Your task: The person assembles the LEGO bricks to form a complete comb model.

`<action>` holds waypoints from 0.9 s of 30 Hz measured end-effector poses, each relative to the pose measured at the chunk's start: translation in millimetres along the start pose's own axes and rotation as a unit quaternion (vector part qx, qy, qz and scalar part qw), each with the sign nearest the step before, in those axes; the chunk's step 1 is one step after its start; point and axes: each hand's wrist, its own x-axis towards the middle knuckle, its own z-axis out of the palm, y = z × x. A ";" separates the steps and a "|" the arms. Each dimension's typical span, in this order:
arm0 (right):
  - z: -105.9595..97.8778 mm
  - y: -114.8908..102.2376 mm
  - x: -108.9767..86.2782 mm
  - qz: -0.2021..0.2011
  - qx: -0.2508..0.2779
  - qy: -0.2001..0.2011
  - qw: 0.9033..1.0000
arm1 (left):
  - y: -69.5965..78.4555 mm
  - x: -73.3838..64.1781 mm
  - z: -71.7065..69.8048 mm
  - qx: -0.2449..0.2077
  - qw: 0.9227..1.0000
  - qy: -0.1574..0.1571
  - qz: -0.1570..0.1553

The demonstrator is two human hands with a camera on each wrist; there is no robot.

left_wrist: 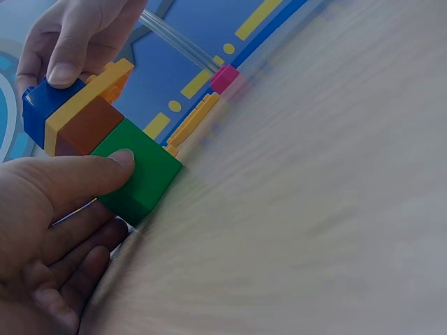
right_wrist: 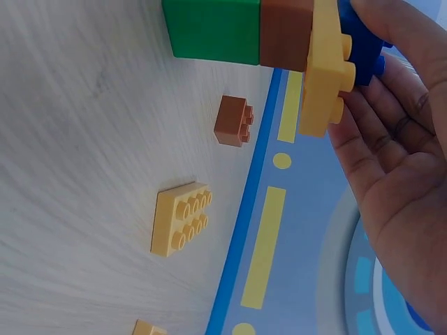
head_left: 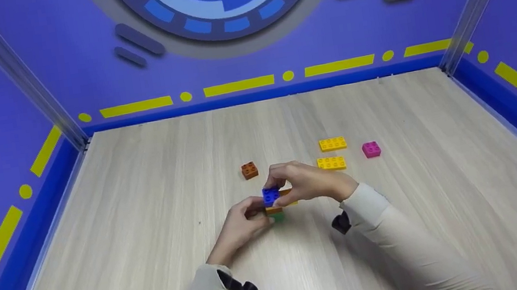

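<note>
A small stack stands on the table, with a green block (left_wrist: 140,171) at the bottom and a brown brick (left_wrist: 89,127) on it. Above these lies a yellow-orange plate brick (right_wrist: 323,73), jutting out to the right. On its left end sits a blue brick (head_left: 270,196), which my right hand (head_left: 311,181) pinches between thumb and fingers. My left hand (head_left: 244,224) grips the green block low down, its thumb on the near face in the left wrist view. Whether the blue brick is fully pressed down cannot be told.
Behind the stack lies a loose brown brick (head_left: 249,170). Two yellow bricks, one farther back (head_left: 332,143) and one nearer (head_left: 331,163), lie to the right, with a pink brick (head_left: 371,149) beyond them. Blue panel walls (head_left: 247,65) enclose the wooden table (head_left: 142,181).
</note>
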 end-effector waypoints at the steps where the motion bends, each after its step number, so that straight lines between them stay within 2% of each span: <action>1: 0.4 0.2 -0.1 0.002 0.002 -0.001 1.000 | -0.1 -0.3 0.1 -0.001 1.000 0.000 -0.001; 13: -1.9 -2.5 -2.3 0.021 0.001 -0.016 1.000 | -1.4 -0.1 0.2 -0.001 1.000 0.001 0.009; 21: -6.7 -4.4 -4.3 -0.001 -0.017 -0.027 1.000 | -1.3 0.7 0.8 -0.014 1.000 0.000 0.004; 23: -7.5 -4.6 -4.6 -0.005 -0.026 -0.029 0.999 | 1.6 -0.3 1.1 -0.019 1.000 -0.001 0.002; 27: -9.5 -4.5 -5.8 -0.006 -0.041 -0.032 0.999 | 19.8 -6.8 -0.5 -0.023 1.000 -0.003 0.001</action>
